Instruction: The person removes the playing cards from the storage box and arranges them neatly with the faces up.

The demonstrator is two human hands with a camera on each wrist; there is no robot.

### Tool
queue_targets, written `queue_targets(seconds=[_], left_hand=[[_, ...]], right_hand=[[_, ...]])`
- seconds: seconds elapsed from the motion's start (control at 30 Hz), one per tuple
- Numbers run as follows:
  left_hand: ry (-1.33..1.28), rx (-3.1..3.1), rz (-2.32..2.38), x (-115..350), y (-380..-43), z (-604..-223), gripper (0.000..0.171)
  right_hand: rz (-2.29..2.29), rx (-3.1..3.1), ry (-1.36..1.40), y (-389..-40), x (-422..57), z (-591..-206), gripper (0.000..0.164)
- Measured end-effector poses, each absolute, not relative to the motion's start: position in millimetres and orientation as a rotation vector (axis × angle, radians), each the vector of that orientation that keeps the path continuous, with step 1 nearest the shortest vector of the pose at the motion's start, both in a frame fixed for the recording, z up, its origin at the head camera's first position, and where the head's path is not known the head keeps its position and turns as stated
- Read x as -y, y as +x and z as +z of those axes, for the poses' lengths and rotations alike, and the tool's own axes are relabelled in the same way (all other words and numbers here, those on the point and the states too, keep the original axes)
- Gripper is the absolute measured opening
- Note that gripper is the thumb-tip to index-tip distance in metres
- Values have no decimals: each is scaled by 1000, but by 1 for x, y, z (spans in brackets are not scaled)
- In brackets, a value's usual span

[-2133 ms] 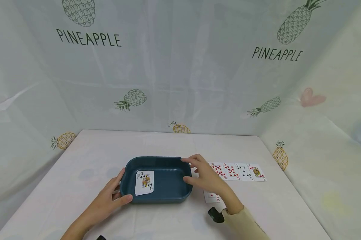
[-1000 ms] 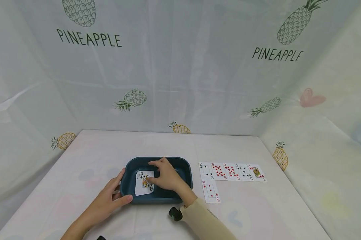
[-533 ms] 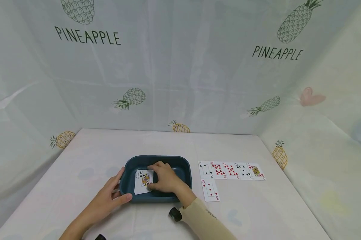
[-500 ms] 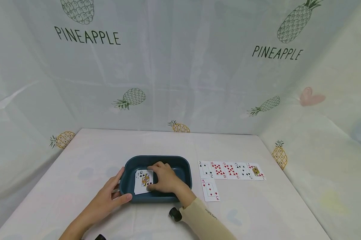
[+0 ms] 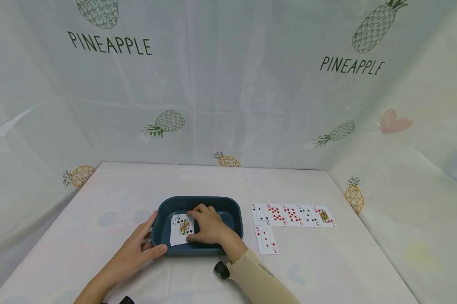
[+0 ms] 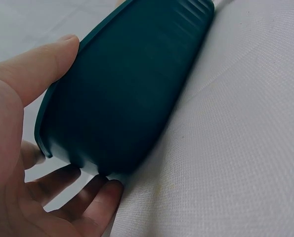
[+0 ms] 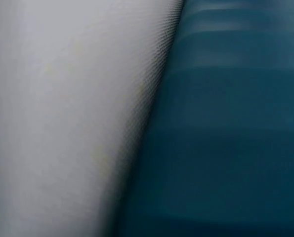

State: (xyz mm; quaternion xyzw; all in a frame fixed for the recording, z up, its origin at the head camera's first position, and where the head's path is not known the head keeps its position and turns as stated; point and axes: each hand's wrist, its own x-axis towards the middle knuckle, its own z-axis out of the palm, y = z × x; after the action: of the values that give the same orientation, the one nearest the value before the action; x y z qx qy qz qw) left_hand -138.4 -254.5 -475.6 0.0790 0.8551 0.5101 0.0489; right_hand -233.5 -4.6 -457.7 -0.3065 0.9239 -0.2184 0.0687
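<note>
A dark teal tray (image 5: 194,252) stands on the table in the head view, with a small stack of playing cards, a queen (image 5: 177,237) of spades on top, lying in its left part. My left hand (image 5: 137,251) grips the tray's left end; in the left wrist view the thumb lies at the rim and the fingers curl against the end wall (image 6: 117,98). My right hand (image 5: 209,228) reaches into the tray, thumb and fingers pinching the right edge of the stack. How many cards it holds cannot be seen. The right wrist view shows only the tray's side (image 7: 226,148) and cloth.
Right of the tray, face-up cards lie in a row, from a two (image 5: 259,214) to a jack (image 5: 324,217). A three of diamonds (image 5: 266,240) lies below the two. A pineapple-print curtain (image 5: 213,76) stands behind the white table (image 5: 129,185).
My right hand has moved left from the tray's right rim to the card stack, and its thumb and fingers have closed on the stack's edge. My left hand stays at the tray's left end.
</note>
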Motion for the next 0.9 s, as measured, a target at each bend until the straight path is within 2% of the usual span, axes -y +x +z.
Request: queue_targets(seconds=[0.33, 0.9], left_hand=[[222, -2602, 1548, 255, -138, -475, 98], [246, -2592, 1567, 255, -139, -476, 97]], right_hand=[[-605, -2784, -941, -235, 6, -461, 82], [-650, -2795, -900, -234, 5, -458, 79]])
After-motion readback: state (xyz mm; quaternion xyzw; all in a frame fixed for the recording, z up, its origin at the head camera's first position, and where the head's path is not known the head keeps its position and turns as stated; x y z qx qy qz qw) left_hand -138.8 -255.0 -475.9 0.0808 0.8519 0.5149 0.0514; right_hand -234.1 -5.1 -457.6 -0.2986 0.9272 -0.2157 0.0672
